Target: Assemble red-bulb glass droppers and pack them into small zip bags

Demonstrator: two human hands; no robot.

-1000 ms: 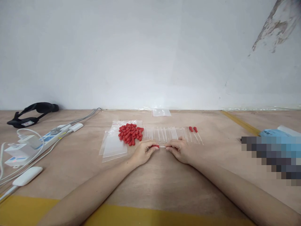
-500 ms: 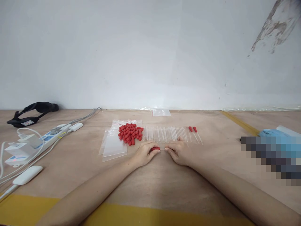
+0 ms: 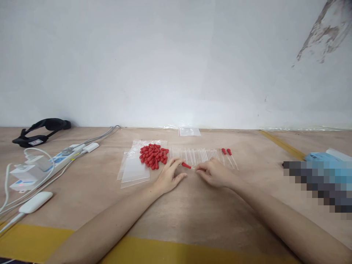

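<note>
My right hand [image 3: 214, 173] pinches a thin clear glass tube with a red rubber bulb [image 3: 186, 165] on its left end, the dropper pointing left and slightly up. My left hand [image 3: 169, 176] rests on the wooden table beside the bulb, fingers apart, holding nothing. Just beyond the hands lies a pile of loose red bulbs [image 3: 153, 156] on clear plastic bags [image 3: 134, 170]. To its right is a row of several clear glass tubes [image 3: 199, 155]. Two assembled droppers with red bulbs [image 3: 226, 151] lie at the row's right end.
A power strip [image 3: 59, 160] with plugs, chargers and cables sits at the left, with a white device [image 3: 35, 202] nearer me and a black strap [image 3: 41, 132] by the wall. A small clear bag [image 3: 189, 132] lies at the back. Blue material [image 3: 320, 157] is at the right.
My left hand has let go of the red bulb and opened. My right hand now holds the dropper alone and has lifted it slightly toward the tube row.
</note>
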